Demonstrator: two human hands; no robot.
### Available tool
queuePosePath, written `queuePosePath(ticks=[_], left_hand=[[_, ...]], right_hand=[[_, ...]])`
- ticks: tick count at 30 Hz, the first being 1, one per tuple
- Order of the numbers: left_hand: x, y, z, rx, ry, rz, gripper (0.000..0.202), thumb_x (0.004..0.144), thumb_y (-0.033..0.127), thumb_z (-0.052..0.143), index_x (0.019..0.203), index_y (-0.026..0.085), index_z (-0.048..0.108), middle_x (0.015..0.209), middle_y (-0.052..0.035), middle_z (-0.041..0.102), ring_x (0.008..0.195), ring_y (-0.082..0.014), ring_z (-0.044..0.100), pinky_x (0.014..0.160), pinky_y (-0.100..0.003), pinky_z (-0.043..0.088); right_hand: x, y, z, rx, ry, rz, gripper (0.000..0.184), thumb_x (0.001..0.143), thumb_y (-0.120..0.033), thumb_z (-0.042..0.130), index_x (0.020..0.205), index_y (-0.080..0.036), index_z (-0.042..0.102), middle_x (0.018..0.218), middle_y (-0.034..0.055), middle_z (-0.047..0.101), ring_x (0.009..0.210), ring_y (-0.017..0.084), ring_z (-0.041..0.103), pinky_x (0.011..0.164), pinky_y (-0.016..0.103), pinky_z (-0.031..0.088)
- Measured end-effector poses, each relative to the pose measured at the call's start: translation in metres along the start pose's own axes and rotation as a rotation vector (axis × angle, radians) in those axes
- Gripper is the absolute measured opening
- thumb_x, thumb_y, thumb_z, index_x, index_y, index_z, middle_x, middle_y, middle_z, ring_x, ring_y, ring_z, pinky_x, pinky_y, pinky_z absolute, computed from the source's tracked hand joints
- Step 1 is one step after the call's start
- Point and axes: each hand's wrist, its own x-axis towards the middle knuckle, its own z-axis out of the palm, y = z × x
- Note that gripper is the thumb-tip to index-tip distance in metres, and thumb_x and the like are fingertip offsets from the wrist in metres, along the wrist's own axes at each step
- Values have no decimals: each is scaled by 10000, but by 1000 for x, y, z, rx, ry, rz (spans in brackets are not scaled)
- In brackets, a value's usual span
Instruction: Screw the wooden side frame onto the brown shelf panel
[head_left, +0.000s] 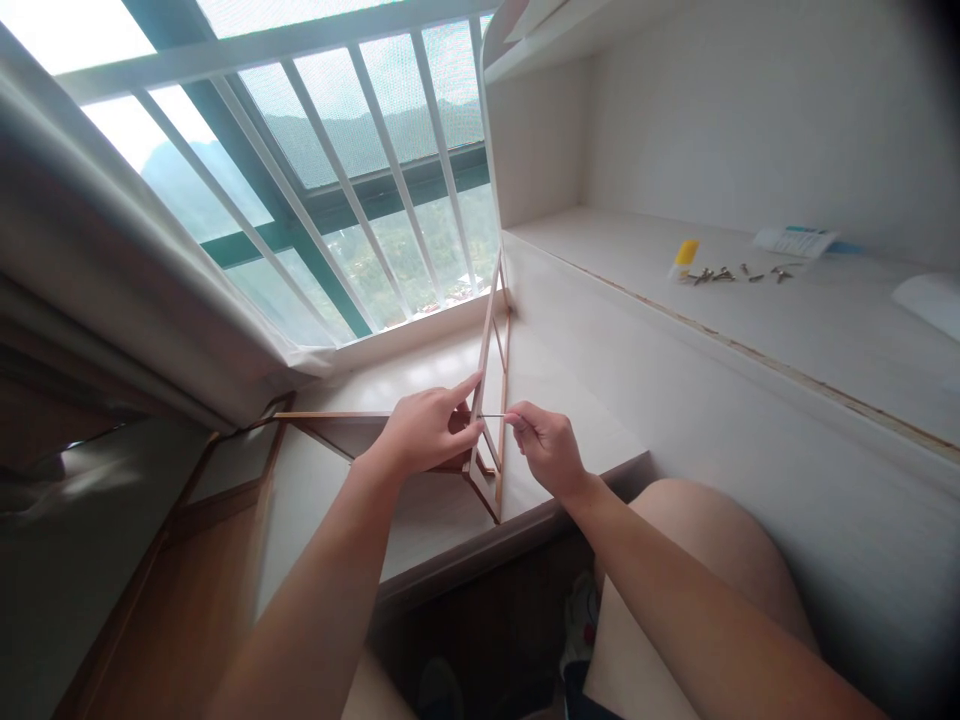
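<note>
A wooden frame (pixel 500 385) of slim brown bars stands on the white ledge, its uprights meeting at an angle. My left hand (pixel 431 425) grips it near the joint, thumb and forefinger spread along a bar. From the right side, my right hand (pixel 547 445) is closed around the end of a thin metal rod (pixel 493 415) that looks like a hex key. The rod's tip points at the bar beside my left thumb; whether it sits in a bolt there is too small to tell. Another part of the frame (pixel 330 416) reaches left towards the curtain.
On the white shelf (pixel 750 330) at right lie several metal screws or bolts (pixel 721 275), a small yellow-and-clear item (pixel 685 254) and a plastic packet (pixel 795 241). A barred window (pixel 375 170) is ahead, a grey curtain (pixel 150 250) at left. My bare knee (pixel 712 540) is beside the ledge's dark edge.
</note>
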Motion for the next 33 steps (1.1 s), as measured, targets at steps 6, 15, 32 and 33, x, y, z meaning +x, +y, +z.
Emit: queuePosePath(ticks=[6,15,32,33], left_hand=[[0,3,-1,24,81,39,598,853,461,509,1416,269,442,894,-33,689,901,-235,589,795,-347,370],[-5,6,1,-5,116,13,553,891,529,458,1380,273,485,1028,-51,677,1000,-253,538,911,-385,326],[-71,49,44,-226,712,-169,387,865,402,562,1219,248,585,1332,-86,530,1279,-283,443,1087,-458,365],[-72,53,50,-253,724,-172,382,867,382,568,1224,248,582,1321,-86,543,1267,-276,459,1079,-458,382]], right_hand=[[2,-2,-2,24,-25,-6,301,968,-410,467,809,-197,606,596,-8,539,544,121,477,570,227,398],[2,-1,-2,35,-10,-5,320,968,-429,460,828,-196,628,601,-3,559,564,128,509,570,229,409],[-1,1,-1,36,2,6,285,963,-403,485,820,-197,621,573,-21,498,530,121,458,573,243,394],[-1,1,-1,37,4,5,281,963,-398,486,821,-196,620,576,-20,500,531,120,458,576,244,394]])
